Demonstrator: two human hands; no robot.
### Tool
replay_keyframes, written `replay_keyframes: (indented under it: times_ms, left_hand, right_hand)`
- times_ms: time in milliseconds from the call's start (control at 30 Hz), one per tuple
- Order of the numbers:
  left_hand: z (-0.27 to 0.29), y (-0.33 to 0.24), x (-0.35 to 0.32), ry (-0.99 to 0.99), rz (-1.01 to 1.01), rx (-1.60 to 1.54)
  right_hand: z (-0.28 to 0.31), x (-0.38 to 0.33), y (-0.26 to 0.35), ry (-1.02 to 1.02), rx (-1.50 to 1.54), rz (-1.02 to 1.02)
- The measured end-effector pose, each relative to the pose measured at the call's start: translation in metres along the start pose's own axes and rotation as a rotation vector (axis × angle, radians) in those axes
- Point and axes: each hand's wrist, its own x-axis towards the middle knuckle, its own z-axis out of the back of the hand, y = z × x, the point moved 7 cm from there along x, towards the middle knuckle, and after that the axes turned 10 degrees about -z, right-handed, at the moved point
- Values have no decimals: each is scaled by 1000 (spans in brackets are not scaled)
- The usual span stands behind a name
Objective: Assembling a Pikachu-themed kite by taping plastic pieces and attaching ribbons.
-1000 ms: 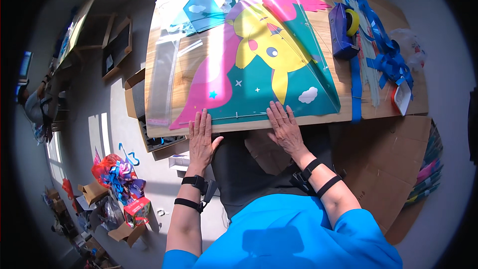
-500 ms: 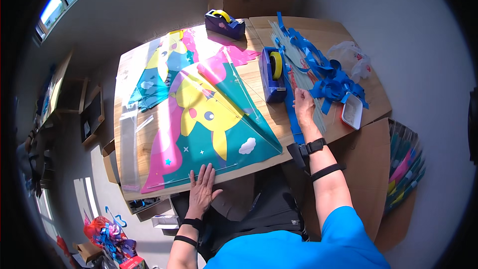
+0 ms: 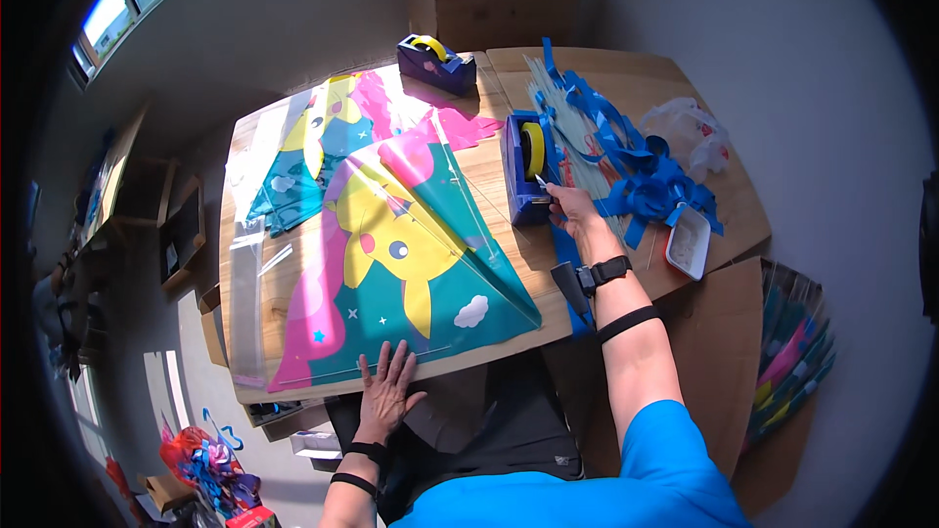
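A printed kite (image 3: 445,298) in teal, pink and yellow, with a cartoon figure and thin clear rods, lies spread on the wooden table. My left hand (image 3: 386,396) rests flat on its near edge, fingers spread. My right hand (image 3: 575,207) is at the front end of a dark blue tape dispenser (image 3: 516,210) with a yellow-cored roll (image 3: 532,149). Its thumb and fingers pinch together, and a small pale tip shows at them, too small to name.
A second tape dispenser (image 3: 435,70) stands at the far edge. Another folded kite (image 3: 286,191) lies at left. Blue ribbon (image 3: 636,186) heaps over pale thin sticks (image 3: 575,122), beside a white-lined tray (image 3: 689,242) and a clear plastic bag (image 3: 690,132). An open carton (image 3: 685,352) stands at right.
My right hand has moved left from over the sticks and ribbon to the front of the nearer dispenser. My left hand stays on the kite's near edge. The view has shifted slightly.
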Motion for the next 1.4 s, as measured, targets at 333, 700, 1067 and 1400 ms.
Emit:
replay_keyframes:
  times_ms: [333, 700, 1067, 1400]
  left_hand:
    - [0, 1, 0, 24, -2, -7]
    - [4, -6, 4, 5, -22, -2]
    - [23, 11, -7, -174, 19, -227]
    - [72, 7, -11, -578, 244, -1502]
  right_hand:
    - [6, -28, -38, 86, 116, 70]
    - [14, -14, -42, -152, -101, 1]
    - [-74, -189, -112, 763, 531, -303]
    - [-159, -295, -190, 1044, 559, -540]
